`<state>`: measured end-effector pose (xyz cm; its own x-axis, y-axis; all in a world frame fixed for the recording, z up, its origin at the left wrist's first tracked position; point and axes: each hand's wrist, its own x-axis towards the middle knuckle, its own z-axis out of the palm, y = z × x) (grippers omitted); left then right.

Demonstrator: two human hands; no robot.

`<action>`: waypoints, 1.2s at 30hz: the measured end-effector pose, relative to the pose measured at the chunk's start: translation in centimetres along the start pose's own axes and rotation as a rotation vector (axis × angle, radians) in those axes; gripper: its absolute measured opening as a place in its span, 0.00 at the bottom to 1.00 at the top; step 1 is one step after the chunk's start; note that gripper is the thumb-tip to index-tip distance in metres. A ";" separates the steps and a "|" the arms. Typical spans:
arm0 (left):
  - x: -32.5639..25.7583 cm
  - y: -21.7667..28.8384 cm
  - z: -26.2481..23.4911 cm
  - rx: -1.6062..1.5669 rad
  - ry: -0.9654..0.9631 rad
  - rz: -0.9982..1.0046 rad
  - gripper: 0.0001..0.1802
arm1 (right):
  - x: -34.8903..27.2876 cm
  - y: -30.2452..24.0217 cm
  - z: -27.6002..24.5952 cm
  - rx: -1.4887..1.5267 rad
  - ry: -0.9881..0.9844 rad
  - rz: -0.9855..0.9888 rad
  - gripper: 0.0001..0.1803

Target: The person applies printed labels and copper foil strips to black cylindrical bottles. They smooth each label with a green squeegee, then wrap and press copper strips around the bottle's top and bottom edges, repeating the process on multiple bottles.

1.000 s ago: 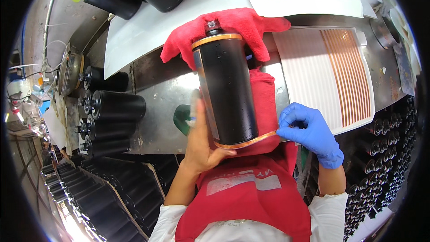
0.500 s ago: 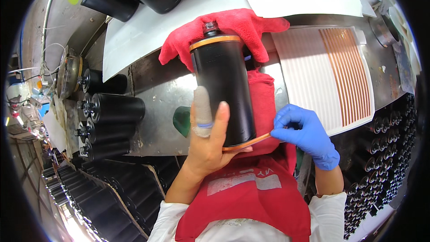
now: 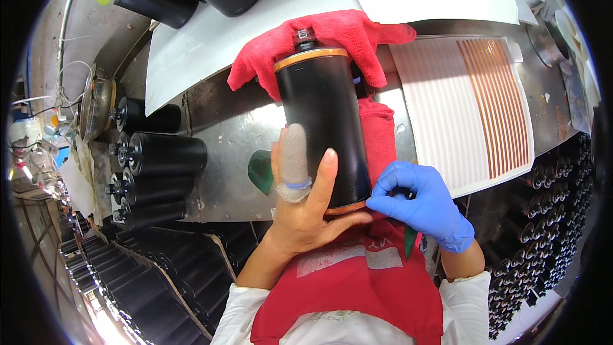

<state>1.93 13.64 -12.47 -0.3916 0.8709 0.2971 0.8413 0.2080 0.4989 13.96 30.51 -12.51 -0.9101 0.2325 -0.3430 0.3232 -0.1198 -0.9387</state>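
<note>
A black cylinder (image 3: 324,112) lies on red towelling, its threaded neck pointing away from me. An orange band (image 3: 311,58) circles its far end. My left hand (image 3: 305,201), a cloth cover on one finger, is closed around the cylinder's left side, thumb by the near rim. Along that rim runs an orange strip (image 3: 348,208). My blue-gloved right hand (image 3: 418,204) pinches the strip's right end against the rim. Below the glove shows a green pointed piece (image 3: 410,241); whether the hand holds it I cannot tell.
Red towel (image 3: 262,57) bunches around the neck. A green flat piece (image 3: 260,171) lies left on the metal table (image 3: 223,179). At right is a white sheet of orange strips (image 3: 434,121). More black cylinders (image 3: 169,153) stand left; racks of them (image 3: 543,217) lie lower right.
My right hand has moved left and slightly down, bringing the strip's loose end in against the rim. The cylinder has shifted slightly right, with my left hand on it.
</note>
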 end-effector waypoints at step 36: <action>-1.1 1.1 1.0 -1.172 0.151 -0.391 0.50 | -0.3 1.5 1.8 0.201 0.090 0.095 0.08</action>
<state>3.65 13.39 -13.09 -0.6451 0.7639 0.0174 -0.1497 -0.1487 0.9775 14.26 28.56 -13.74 -0.8485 0.2946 -0.4396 0.3400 -0.3330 -0.8795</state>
